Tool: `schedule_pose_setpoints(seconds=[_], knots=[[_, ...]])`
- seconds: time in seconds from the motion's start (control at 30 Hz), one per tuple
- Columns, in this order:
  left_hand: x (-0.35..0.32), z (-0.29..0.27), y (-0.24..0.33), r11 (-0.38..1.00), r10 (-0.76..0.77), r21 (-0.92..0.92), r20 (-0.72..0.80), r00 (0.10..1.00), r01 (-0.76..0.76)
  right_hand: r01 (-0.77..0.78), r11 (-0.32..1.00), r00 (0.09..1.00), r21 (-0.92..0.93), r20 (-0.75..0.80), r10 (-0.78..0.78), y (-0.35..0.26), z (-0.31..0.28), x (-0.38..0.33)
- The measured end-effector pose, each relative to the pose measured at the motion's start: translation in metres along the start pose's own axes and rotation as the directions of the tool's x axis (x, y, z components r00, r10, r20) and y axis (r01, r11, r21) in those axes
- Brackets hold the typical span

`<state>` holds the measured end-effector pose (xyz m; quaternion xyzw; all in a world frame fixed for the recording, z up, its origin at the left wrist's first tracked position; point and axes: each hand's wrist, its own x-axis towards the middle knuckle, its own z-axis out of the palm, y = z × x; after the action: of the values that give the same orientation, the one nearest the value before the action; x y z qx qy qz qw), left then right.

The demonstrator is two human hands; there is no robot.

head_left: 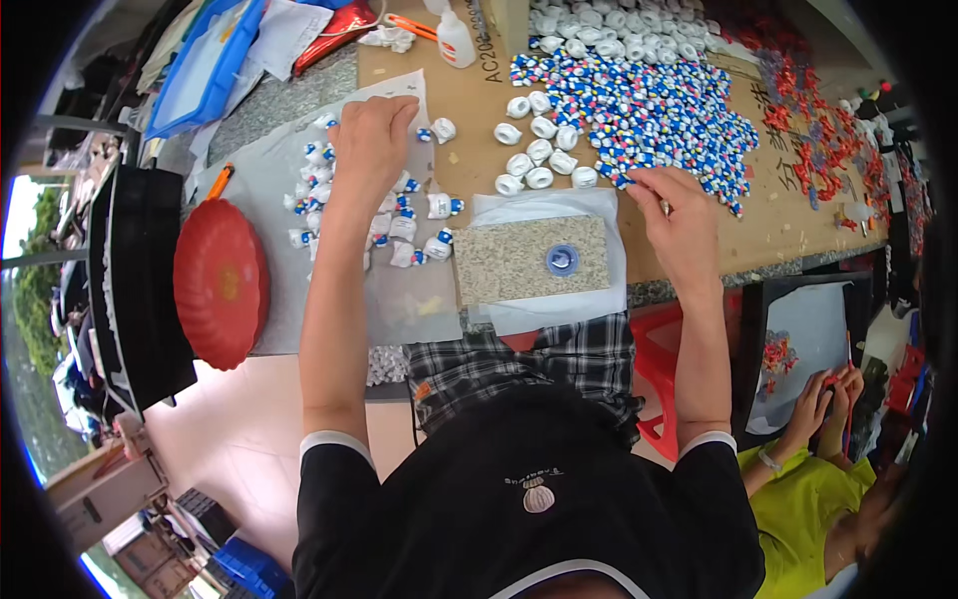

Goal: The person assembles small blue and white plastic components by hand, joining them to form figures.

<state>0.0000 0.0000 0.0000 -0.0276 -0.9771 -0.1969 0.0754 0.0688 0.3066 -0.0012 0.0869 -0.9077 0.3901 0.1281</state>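
My left hand [371, 145] is over the pale sheet [399, 309], fingers curled together and pointing down; whatever they hold, if anything, is hidden. Around and below it lie several small figures [403, 228] with white bodies and blue parts. One more figure [443, 129] lies just right of its fingertips. My right hand [681, 225] has thumb and forefinger pinched at a small blue-and-white piece [621, 182], at the near edge of a wide pile of such pieces [659, 120]. Between my hands a speckled stone slab [509, 262] carries a small round blue dish [562, 261].
Loose white hollow pieces [540, 151] lie beyond the slab, with a white heap [624, 30] farther back. A red scalloped bowl [222, 285] is at left, a blue tray [205, 75] and white bottle [455, 40] behind. A person in yellow [813, 489] works at right.
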Motion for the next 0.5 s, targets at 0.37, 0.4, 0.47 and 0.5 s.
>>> schedule_pose_setpoints(seconds=[0.37, 0.4, 0.47, 0.5], knots=[[-0.012, -0.04, -0.044, 0.988, -0.103, -0.116, -0.035, 0.994, 0.098, 0.359, 0.933, 0.914, 0.034, 0.191, -0.359, -0.056, 0.05, 0.067], [-0.014, -0.041, -0.048, 0.99, -0.055, -0.131, -0.02, 0.998, 0.051, 0.374, 0.927, 0.896, 0.028, 0.245, -0.369, -0.062, 0.064, 0.075], [-0.017, -0.043, -0.047, 0.994, -0.042, -0.104, -0.033, 0.999, 0.038, 0.391, 0.92, 0.874, 0.02, 0.307, -0.377, -0.07, 0.088, 0.087], [-0.02, -0.044, -0.048, 0.997, -0.024, -0.074, -0.041, 0.999, 0.021, 0.399, 0.917, 0.865, 0.03, 0.319, -0.387, -0.074, 0.098, 0.091]])
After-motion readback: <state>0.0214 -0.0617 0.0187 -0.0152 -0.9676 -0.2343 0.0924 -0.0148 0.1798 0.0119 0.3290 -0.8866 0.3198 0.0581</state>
